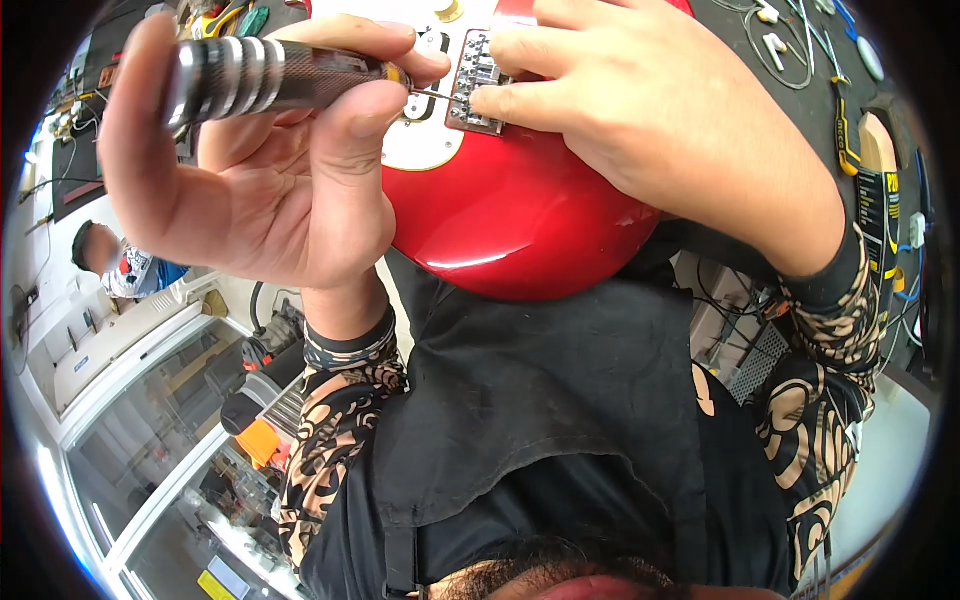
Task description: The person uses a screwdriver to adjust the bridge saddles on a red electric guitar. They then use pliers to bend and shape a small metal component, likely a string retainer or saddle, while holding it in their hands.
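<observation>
A glossy red electric guitar (530,215) with a white pickguard (425,152) lies in front of me, its rounded end against my black apron. My left hand (270,195) is closed round a screwdriver (265,80) with a dark textured handle and silver rings. Its thin shaft reaches right to the small screws of the metal bridge (480,70), where the tip meets a saddle. My right hand (640,110) comes over the guitar from the right. Its bent fingers press on the bridge saddles beside the tip, partly hiding them.
Yellow-and-black handled pliers (846,130) and a brush-like wooden-ended tool (878,150) lie on the dark bench at right, near cables (775,40). More tools (225,18) sit at far left. Another person (120,262) is in the left background, beyond a glass-fronted cabinet (140,420).
</observation>
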Action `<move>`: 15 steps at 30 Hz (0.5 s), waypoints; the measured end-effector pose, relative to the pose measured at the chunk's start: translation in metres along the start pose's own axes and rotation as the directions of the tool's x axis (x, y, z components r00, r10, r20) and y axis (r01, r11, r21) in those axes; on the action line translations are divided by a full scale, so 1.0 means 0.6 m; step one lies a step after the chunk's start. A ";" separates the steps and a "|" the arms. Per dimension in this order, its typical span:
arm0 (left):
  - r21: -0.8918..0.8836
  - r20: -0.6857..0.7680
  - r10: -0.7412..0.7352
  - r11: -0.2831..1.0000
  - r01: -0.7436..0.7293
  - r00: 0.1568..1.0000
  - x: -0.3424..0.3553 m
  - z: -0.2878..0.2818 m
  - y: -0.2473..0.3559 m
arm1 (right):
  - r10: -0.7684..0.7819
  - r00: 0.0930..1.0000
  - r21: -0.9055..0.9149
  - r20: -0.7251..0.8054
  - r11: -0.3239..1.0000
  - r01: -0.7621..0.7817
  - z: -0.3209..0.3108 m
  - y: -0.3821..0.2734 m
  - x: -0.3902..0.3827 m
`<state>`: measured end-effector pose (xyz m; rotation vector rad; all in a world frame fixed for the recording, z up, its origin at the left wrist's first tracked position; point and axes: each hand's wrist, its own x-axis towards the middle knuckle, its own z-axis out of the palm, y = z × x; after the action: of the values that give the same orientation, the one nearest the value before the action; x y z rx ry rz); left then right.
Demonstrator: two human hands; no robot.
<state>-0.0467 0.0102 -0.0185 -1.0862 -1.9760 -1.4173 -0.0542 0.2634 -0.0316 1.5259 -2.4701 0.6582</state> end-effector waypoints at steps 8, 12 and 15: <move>-0.017 -0.002 0.103 0.995 -0.103 0.995 0.007 -0.009 -0.004 | 0.085 0.985 -0.167 0.149 0.984 -0.059 -0.024 -0.040 -0.006; -0.042 0.050 0.164 0.986 -0.162 0.985 0.009 -0.018 -0.024 | 0.074 0.979 -0.179 0.190 0.983 -0.039 -0.032 -0.036 -0.007; -0.073 0.063 0.202 0.978 -0.198 0.977 0.010 -0.015 -0.033 | 0.027 0.994 -0.173 0.109 0.985 -0.008 -0.014 -0.024 -0.021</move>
<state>-0.0671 0.0008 -0.0222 -1.3412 -1.8188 -1.3617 -0.0364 0.2722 -0.0247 1.5148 -2.5468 0.3597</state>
